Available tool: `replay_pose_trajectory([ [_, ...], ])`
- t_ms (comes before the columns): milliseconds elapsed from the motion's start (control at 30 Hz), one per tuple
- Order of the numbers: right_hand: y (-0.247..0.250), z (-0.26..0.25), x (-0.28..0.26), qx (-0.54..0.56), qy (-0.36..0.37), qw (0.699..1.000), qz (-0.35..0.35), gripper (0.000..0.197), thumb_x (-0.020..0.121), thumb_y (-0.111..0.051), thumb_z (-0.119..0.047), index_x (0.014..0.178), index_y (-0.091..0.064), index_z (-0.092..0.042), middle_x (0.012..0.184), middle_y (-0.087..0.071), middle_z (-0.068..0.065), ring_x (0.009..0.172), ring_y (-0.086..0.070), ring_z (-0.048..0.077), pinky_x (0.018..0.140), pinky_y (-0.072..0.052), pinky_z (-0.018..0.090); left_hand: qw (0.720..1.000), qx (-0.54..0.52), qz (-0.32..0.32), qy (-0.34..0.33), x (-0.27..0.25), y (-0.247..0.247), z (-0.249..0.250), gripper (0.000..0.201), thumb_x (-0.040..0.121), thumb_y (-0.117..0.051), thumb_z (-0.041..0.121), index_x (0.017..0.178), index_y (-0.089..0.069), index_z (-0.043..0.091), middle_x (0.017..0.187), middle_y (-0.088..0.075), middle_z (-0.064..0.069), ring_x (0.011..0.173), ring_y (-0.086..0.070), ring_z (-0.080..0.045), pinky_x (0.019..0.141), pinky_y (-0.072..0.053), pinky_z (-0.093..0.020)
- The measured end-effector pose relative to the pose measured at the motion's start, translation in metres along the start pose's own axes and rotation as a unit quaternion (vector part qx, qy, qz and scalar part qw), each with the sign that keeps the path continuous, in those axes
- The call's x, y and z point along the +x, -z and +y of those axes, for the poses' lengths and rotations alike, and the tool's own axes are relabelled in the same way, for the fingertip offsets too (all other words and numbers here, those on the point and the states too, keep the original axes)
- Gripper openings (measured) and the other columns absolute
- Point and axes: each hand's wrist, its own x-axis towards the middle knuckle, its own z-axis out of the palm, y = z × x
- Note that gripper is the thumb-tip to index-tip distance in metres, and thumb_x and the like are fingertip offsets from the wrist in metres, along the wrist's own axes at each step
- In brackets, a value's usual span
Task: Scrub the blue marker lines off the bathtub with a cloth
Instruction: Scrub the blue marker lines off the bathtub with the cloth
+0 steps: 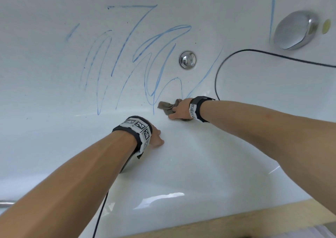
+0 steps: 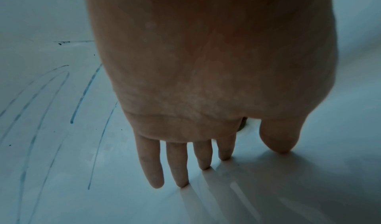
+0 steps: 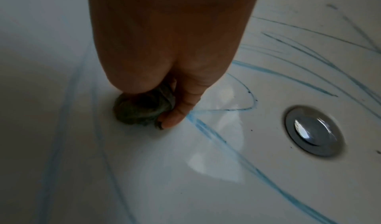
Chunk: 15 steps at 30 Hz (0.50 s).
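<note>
across the white bathtub run the blue marker lines — loops, zigzags and long strokes over the far wall and down into the curve where wall meets floor, with one more straight stroke near the upper right corner. both bare forearms reach in from the near edge, each with a dark wrist band carrying black-and-white square markers. a thin black cable curves over the tub surface at the right, and a second one hangs below the left forearm. a large chrome overflow cap sits high on the right wall, and the round chrome drain plug lies lower, just beyond the scribbles. the left hand rests on the tub floor with fingers straight and spread, tips touching the surface, holding nothing. the right hand is closed around the cloth — a small crumpled grey-brown wad, pressed against the tub right at the lower end of the marker loops, near the drain plug, with part of it sticking out to the left of the fingers.
</note>
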Motion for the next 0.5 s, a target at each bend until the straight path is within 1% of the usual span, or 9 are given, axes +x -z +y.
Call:
replay_pose_trajectory([
  [67, -0.002, 0.002, 0.009, 0.012, 0.021, 1.0, -0.004, 0.067, 0.076, -0.034, -0.076, 0.118, -0.059, -0.03, 0.12, -0.059, 0.002, 0.109, -0.057, 0.03, 0.094, -0.046, 0.044, 1.0, 0.002, 0.003, -0.001, 0.004, 0.0, 0.0, 0.062, 0.105, -0.025, 0.051, 0.159, -0.011, 0.024, 0.164, -0.015, -0.007, 0.15, -0.015, -0.028, 0.119, -0.014, -0.037],
  [100, -0.004, 0.005, 0.013, 0.031, 0.031, 0.999, -0.005, 0.072, 0.074, -0.024, -0.077, 0.114, -0.059, -0.03, 0.112, -0.058, 0.0, 0.104, -0.057, 0.028, 0.093, -0.047, 0.044, 1.0, 0.002, 0.005, -0.001, 0.006, 0.001, 0.0, 0.062, 0.105, -0.025, 0.052, 0.159, -0.01, 0.025, 0.164, -0.015, -0.006, 0.15, -0.015, -0.028, 0.119, -0.014, -0.038],
  [133, -0.002, 0.011, 0.013, 0.039, 0.011, 0.999, -0.008, 0.069, 0.074, -0.021, -0.076, 0.109, -0.058, -0.029, 0.103, -0.056, -0.002, 0.099, -0.058, 0.025, 0.092, -0.047, 0.042, 1.0, 0.002, 0.003, 0.0, 0.008, 0.0, -0.001, 0.063, 0.104, -0.026, 0.053, 0.159, -0.01, 0.026, 0.164, -0.015, -0.005, 0.15, -0.015, -0.028, 0.119, -0.014, -0.038],
  [233, 0.007, 0.044, 0.007, 0.075, -0.071, 0.993, 0.051, 0.061, 0.068, -0.032, -0.073, 0.095, -0.056, -0.023, 0.087, -0.065, 0.001, 0.086, -0.067, 0.024, 0.082, -0.054, 0.037, 1.0, 0.001, 0.004, -0.004, 0.015, 0.001, -0.003, 0.064, 0.103, -0.027, 0.056, 0.159, -0.01, 0.029, 0.165, -0.015, -0.003, 0.15, -0.016, -0.027, 0.119, -0.014, -0.038],
  [300, 0.022, 0.074, 0.006, 0.099, -0.124, 0.983, 0.096, 0.059, 0.07, -0.028, -0.074, 0.087, -0.055, -0.024, 0.091, -0.068, 0.009, 0.084, -0.068, 0.028, 0.083, -0.054, 0.037, 1.0, 0.001, 0.001, -0.006, 0.017, 0.002, -0.004, 0.064, 0.103, -0.026, 0.055, 0.159, -0.009, 0.029, 0.165, -0.015, -0.002, 0.15, -0.016, -0.027, 0.119, -0.015, -0.038],
  [333, 0.03, 0.091, 0.008, 0.131, -0.172, 0.97, 0.114, 0.057, 0.075, -0.024, -0.074, 0.083, -0.053, -0.025, 0.095, -0.066, 0.014, 0.086, -0.066, 0.03, 0.085, -0.053, 0.039, 1.0, -0.003, 0.005, -0.008, 0.018, 0.001, -0.004, 0.063, 0.103, -0.026, 0.055, 0.159, -0.01, 0.029, 0.164, -0.015, -0.002, 0.15, -0.016, -0.027, 0.119, -0.015, -0.039],
  [400, 0.053, 0.121, 0.012, 0.172, -0.219, 0.948, 0.152, 0.059, 0.084, -0.02, -0.076, 0.082, -0.051, -0.027, 0.096, -0.06, 0.017, 0.087, -0.06, 0.032, 0.085, -0.047, 0.038, 1.0, 0.002, 0.009, -0.011, 0.021, 0.004, -0.004, 0.063, 0.103, -0.026, 0.055, 0.159, -0.009, 0.029, 0.164, -0.015, -0.002, 0.15, -0.017, -0.027, 0.119, -0.015, -0.039],
  [467, 0.07, 0.137, 0.012, 0.269, -0.239, 0.919, 0.163, 0.072, 0.085, -0.014, -0.08, 0.093, -0.055, -0.021, 0.099, -0.059, 0.016, 0.087, -0.056, 0.031, 0.086, -0.041, 0.038, 1.0, -0.002, 0.015, -0.016, 0.028, 0.004, -0.005, 0.064, 0.103, -0.027, 0.056, 0.159, -0.008, 0.029, 0.165, -0.014, -0.001, 0.15, -0.016, -0.026, 0.119, -0.014, -0.038],
  [500, 0.076, 0.143, 0.015, 0.275, -0.24, 0.915, 0.173, 0.072, 0.09, -0.014, -0.074, 0.106, -0.055, -0.018, 0.108, -0.06, 0.019, 0.093, -0.057, 0.033, 0.09, -0.041, 0.039, 1.0, -0.003, 0.011, -0.013, 0.029, 0.004, -0.004, 0.065, 0.103, -0.027, 0.056, 0.159, -0.008, 0.029, 0.165, -0.013, -0.001, 0.151, -0.015, -0.026, 0.119, -0.014, -0.038],
])
